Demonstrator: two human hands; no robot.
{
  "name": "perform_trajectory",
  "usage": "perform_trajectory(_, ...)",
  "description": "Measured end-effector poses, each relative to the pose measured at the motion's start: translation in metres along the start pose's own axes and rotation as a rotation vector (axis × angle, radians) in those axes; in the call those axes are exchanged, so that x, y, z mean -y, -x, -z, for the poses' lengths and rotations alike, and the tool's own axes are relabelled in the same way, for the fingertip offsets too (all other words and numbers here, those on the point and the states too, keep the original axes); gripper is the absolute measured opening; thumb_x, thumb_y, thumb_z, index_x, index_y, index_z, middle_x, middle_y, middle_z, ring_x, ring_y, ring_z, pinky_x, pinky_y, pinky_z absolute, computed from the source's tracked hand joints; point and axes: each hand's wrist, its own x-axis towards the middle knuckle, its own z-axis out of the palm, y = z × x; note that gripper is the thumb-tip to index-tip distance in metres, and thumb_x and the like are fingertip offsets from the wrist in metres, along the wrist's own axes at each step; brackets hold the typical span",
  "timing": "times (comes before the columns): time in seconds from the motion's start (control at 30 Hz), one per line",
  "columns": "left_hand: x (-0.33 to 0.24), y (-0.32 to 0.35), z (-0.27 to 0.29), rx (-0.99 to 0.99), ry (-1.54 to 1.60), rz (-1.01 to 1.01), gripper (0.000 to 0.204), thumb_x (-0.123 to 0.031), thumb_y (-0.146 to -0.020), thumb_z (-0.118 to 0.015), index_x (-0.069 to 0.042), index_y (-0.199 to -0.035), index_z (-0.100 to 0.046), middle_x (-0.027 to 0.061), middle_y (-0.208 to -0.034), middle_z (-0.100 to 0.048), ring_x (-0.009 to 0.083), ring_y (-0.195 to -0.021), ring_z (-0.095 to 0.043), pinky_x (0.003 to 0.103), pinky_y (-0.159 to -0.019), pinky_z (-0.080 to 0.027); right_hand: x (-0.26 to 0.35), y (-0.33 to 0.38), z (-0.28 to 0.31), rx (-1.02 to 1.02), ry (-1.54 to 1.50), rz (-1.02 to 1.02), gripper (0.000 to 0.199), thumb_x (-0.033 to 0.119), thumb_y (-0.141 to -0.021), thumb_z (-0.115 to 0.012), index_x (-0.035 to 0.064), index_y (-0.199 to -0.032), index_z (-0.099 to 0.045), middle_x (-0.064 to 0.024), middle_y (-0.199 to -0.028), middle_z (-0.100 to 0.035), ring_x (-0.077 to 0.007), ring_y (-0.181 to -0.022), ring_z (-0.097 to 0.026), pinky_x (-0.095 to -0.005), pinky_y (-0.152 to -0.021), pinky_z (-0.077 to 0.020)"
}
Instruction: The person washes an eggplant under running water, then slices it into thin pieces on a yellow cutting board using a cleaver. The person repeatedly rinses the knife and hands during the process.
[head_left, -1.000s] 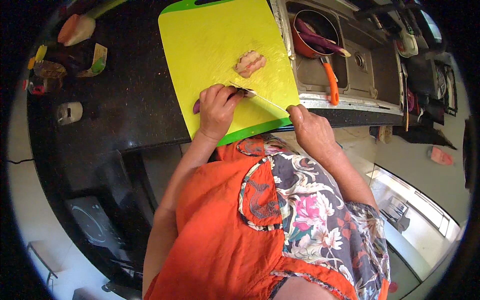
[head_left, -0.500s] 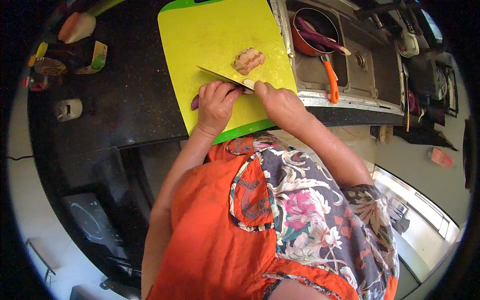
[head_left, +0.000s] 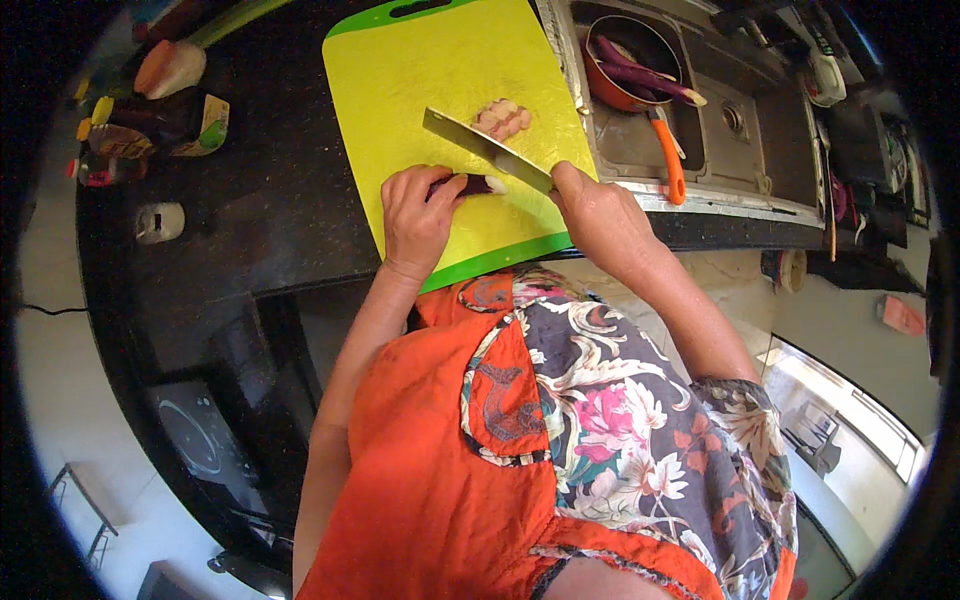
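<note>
My left hand [head_left: 418,213] is closed round a long purple eggplant [head_left: 474,185] lying on a yellow-green cutting board [head_left: 420,75]. Its pale cut end sticks out to the right of my fingers. My right hand [head_left: 605,218] grips a wide-bladed kitchen knife [head_left: 480,142] by the handle, which my fingers hide. The blade points up and left, beyond the eggplant and apart from its cut end. Just past the blade sits a small heap of pale pieces [head_left: 503,119], partly hidden behind it.
Right of the board, an orange-handled pan [head_left: 672,165] stands in the sink [head_left: 720,185] with whole purple eggplants [head_left: 640,77] in it. Bottles [head_left: 118,140] and a white-and-pink container [head_left: 172,70] stand at the far left of the dark counter [head_left: 270,150], near a small pale holder [head_left: 160,222].
The knife has moved from the eggplant's end to the right and away from it, its blade turned more broadly into view. The left hand still holds the eggplant.
</note>
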Motion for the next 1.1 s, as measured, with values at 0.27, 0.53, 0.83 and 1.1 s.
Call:
perform_trajectory(0.27,0.000,0.002,-0.007,-0.066,0.043,0.008,0.030,-0.008,-0.064,-0.075,-0.014,-0.093,-0.071,0.0013,-0.092,-0.059,0.0221,-0.092,-0.057,0.037,-0.084,-0.040,-0.009,0.025,-0.001,0.109,0.058,0.016,0.018,0.001,-0.081,-0.051,0.0017,-0.096,-0.040,-0.0201,-0.081,-0.060,-0.0410,-0.070,-0.065,-0.0505,-0.059,-0.0507)
perform_trajectory(0.53,0.004,0.002,-0.008,-0.066,0.063,0.000,0.024,-0.007,-0.065,-0.074,-0.014,-0.088,-0.071,0.0012,-0.088,-0.059,0.0229,-0.091,-0.057,0.037,-0.082,-0.040,-0.008,0.014,0.004,0.113,0.100,0.131,0.017,0.004,-0.083,-0.052,0.0017,-0.097,-0.042,-0.0175,-0.077,-0.061,-0.0370,-0.066,-0.066,-0.0464,-0.055,-0.0530)
perform_trajectory(0.83,-0.004,0.003,0.000,-0.038,0.050,0.026,0.024,-0.009,-0.068,-0.075,-0.016,-0.091,-0.071,0.0021,-0.095,-0.061,0.0242,-0.097,-0.057,0.041,-0.089,-0.037,0.007,-0.038,-0.038,-0.029,0.027,0.145,0.013,0.007,-0.085,-0.050,0.0019,-0.096,-0.046,-0.0204,-0.075,-0.064,-0.0377,-0.066,-0.067,-0.0468,-0.056,-0.0541)
perform_trajectory(1.1,-0.017,0.023,0.012,-0.020,-0.088,0.070,0.028,-0.011,-0.071,-0.073,-0.017,-0.099,-0.071,-0.0017,-0.099,-0.064,0.0223,-0.099,-0.056,0.039,-0.090,-0.037,0.004,-0.004,-0.006,-0.001,0.041,0.125,0.015,0.006,-0.084,-0.052,0.0025,-0.096,-0.044,-0.0193,-0.079,-0.062,-0.0395,-0.068,-0.066,-0.0490,-0.057,-0.0518)
